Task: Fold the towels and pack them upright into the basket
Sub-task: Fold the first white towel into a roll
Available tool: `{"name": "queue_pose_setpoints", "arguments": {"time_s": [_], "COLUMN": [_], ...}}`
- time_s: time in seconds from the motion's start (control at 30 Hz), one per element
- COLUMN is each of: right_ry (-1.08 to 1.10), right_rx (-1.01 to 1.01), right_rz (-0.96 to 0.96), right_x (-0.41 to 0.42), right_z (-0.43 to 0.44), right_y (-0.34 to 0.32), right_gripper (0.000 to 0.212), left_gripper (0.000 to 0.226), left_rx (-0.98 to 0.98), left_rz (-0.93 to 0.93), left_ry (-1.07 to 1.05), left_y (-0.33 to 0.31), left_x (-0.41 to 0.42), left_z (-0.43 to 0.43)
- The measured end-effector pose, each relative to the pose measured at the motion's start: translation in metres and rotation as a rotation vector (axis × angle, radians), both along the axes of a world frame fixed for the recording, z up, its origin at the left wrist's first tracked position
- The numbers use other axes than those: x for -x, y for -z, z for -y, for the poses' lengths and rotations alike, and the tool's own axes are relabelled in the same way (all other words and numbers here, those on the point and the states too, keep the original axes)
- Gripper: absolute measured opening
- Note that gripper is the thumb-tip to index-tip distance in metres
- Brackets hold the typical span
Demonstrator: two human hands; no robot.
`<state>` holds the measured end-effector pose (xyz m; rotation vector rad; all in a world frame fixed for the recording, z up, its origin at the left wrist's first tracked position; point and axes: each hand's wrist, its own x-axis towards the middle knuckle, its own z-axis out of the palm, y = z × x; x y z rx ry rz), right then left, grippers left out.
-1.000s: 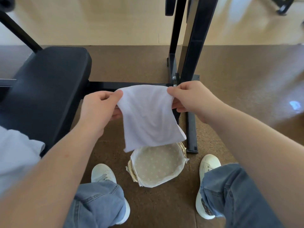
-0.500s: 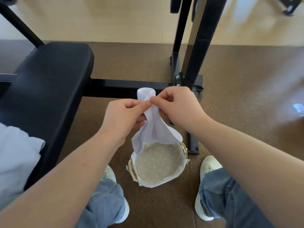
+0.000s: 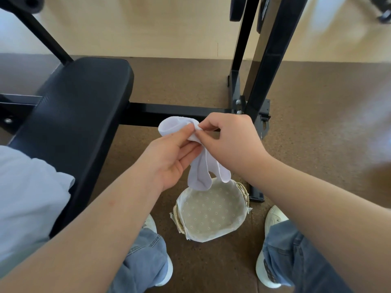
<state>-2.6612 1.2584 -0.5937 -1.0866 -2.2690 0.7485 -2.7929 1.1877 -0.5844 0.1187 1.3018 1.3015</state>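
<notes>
While both hands pinch its bunched top, the white towel [image 3: 203, 166] hangs long axis vertical, loose ends pointing down over the basket [image 3: 211, 235]. Left hand [image 3: 171, 159] and right hand [image 3: 230, 142] meet there; the cloth looks soft, folded, creased.

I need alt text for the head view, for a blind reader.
The left hand and right hand pinch a white towel above a lined basket on the brown floor. A black padded bench stands at the left.
</notes>
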Motion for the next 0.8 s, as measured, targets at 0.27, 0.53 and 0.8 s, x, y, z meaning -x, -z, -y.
{"name": "queue_pose_setpoints", "arguments": {"time_s": [0.27, 0.53, 0.8], "right_ry": [0.087, -0.028, -0.115], "right_rx": [-0.032, -0.188, -0.149], "right_rz": [-0.043, 0.06, 0.192], "right_x": [0.003, 0.011, 0.006], "right_z": [-0.005, 0.002, -0.006], "right_y": [0.001, 0.008, 0.012], "right_gripper": [0.012, 0.02, 0.019], "left_gripper": [0.011, 0.015, 0.013], "left_rx": [0.03, 0.011, 0.063], "left_rz": [-0.006, 0.023, -0.103], "left_ry": [-0.062, -0.063, 0.009], "left_y": [-0.002, -0.001, 0.0], "left_x": [0.001, -0.001, 0.003], "left_z": [-0.002, -0.001, 0.001]}}
